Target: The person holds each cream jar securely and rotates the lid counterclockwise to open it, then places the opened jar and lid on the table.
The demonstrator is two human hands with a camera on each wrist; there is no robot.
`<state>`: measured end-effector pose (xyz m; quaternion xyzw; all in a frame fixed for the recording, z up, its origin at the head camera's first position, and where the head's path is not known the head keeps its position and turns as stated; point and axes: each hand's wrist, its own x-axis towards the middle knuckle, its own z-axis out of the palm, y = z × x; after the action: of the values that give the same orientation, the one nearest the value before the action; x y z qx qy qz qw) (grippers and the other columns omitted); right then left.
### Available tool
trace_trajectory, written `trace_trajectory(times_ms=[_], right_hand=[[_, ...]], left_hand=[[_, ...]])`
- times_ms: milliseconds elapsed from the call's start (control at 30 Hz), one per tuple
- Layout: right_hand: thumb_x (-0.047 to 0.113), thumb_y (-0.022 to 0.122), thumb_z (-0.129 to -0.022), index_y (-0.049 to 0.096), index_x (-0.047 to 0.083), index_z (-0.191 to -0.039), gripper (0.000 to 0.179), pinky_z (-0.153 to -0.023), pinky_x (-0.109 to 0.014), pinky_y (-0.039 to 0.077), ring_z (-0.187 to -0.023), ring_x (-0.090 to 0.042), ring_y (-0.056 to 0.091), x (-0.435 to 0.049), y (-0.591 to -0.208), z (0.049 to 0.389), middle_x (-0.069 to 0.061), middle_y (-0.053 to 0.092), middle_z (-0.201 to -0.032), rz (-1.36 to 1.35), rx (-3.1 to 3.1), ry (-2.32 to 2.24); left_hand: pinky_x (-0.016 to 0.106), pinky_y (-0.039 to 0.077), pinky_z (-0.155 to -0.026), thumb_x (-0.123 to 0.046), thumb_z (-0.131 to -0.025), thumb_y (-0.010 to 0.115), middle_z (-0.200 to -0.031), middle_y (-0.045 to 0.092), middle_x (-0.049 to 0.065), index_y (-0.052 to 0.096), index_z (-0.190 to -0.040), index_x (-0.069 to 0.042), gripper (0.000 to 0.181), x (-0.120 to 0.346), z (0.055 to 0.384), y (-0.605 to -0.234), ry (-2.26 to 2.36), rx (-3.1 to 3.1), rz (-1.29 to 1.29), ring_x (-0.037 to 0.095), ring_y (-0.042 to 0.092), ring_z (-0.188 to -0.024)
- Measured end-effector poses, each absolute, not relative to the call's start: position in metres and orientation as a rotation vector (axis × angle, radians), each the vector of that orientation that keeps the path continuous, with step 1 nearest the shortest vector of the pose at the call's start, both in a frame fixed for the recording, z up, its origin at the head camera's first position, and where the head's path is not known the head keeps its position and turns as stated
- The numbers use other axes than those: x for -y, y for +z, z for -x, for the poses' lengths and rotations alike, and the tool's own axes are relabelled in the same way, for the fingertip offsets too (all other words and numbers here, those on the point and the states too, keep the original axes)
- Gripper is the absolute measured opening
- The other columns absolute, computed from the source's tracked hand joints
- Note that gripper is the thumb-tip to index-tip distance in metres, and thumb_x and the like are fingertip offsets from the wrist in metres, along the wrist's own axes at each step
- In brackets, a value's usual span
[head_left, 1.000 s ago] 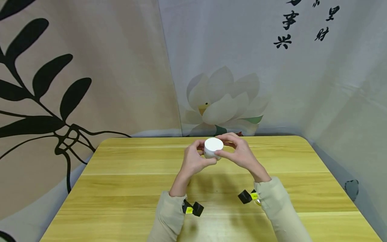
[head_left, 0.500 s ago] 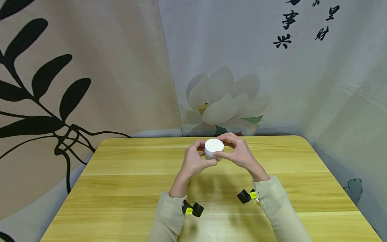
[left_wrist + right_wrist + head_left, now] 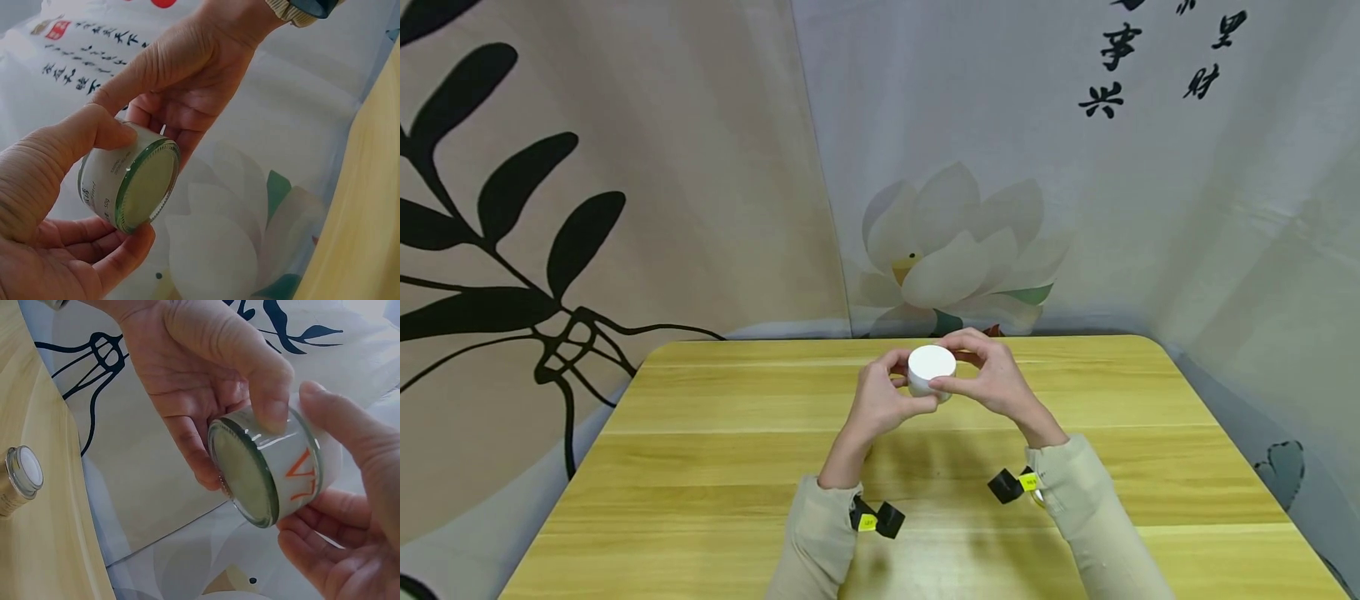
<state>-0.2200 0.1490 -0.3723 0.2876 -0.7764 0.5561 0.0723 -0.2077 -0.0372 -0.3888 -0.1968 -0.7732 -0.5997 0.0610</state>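
Right now you hold one jar (image 3: 931,372) in two hands above the far middle of the table (image 3: 700,467). Your left hand (image 3: 880,402) grips its glass body, thumb on the side; your right hand (image 3: 988,379) pinches the white lid end. One small bottle (image 3: 19,480) stands apart on the yellow wood. Printed cloths hang behind: one lotus (image 3: 955,250), one black leaf branch (image 3: 512,242).

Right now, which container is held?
The white round glass jar, in left hand and right hand; the small white-topped metallic bottle stands on the wooden table.
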Motion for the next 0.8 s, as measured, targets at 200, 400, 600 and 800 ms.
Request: trace_trajectory(times_ms=[200, 400, 600, 800], right_hand=[[0.001, 0.078, -0.072, 0.065, -0.002, -0.107, 0.037, -0.09, -0.026, 0.048, -0.097, -0.022, 0.056, -0.1495, -0.3728, 0.2219, -0.013, 0.058, -0.106, -0.874, 2.34, 1.666], [0.003, 0.079, -0.072, 0.065, -0.001, -0.106, 0.037, -0.09, -0.03, 0.048, -0.096, -0.021, 0.055, -0.15, -0.3717, 0.2222, -0.012, 0.058, -0.106, -0.886, 2.342, 1.658], [0.002, 0.079, -0.072, 0.065, -0.002, -0.106, 0.037, -0.089, -0.027, 0.048, -0.096, -0.022, 0.055, -0.1507, -0.3721, 0.2225, -0.013, 0.058, -0.106, -0.902, 2.327, 1.688], [0.002, 0.08, -0.071, 0.065, -0.002, -0.106, 0.038, -0.089, -0.026, 0.048, -0.095, -0.022, 0.056, -0.1508, -0.3719, 0.2229, -0.013, 0.058, -0.106, -0.902, 2.324, 1.706]], left_hand=[[0.047, 0.052, -0.079, -0.005, -0.066, 0.078, -0.098, 0.061, 0.013, 0.06, -0.107, 0.004, 0.046, 0.0376, 0.2086, -0.3885, -1.805, 2.339, 0.606, 0.024, 0.057, -0.088], [0.045, 0.053, -0.079, -0.005, -0.065, 0.078, -0.098, 0.062, 0.013, 0.061, -0.108, 0.004, 0.047, 0.0377, 0.2087, -0.388, -1.802, 2.34, 0.608, 0.024, 0.057, -0.089], [0.048, 0.052, -0.079, -0.005, -0.065, 0.079, -0.097, 0.062, 0.013, 0.061, -0.107, 0.004, 0.046, 0.0379, 0.2081, -0.3887, -1.813, 2.329, 0.616, 0.024, 0.056, -0.088], [0.042, 0.053, -0.079, -0.005, -0.065, 0.079, -0.097, 0.062, 0.012, 0.061, -0.107, 0.004, 0.046, 0.0384, 0.2079, -0.3891, -1.802, 2.324, 0.621, 0.022, 0.056, -0.087]])
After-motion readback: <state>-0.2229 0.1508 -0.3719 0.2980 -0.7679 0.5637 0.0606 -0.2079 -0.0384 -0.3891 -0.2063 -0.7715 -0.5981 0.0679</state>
